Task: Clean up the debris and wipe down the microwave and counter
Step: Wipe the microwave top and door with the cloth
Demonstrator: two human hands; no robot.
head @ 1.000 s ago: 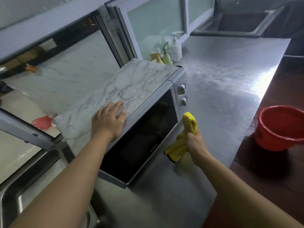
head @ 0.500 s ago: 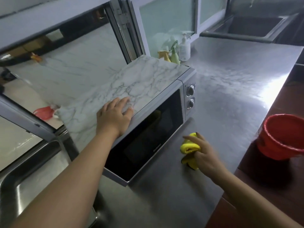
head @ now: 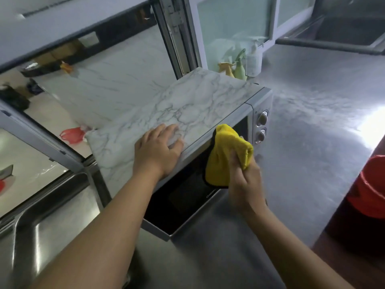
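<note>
Up from the counter (head: pixel 312 163) has come the right hand (head: pixel 243 180), bunching the yellow cloth (head: pixel 225 155) against the microwave (head: pixel 187 113) door's top edge, while the flat left hand (head: pixel 156 151) rests on top.

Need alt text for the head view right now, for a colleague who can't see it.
A person's right hand grips a yellow cloth against the microwave door's upper edge, while the left hand rests flat on its marble-patterned top. The microwave sits on a steel counter; a red bucket stands at right.
</note>
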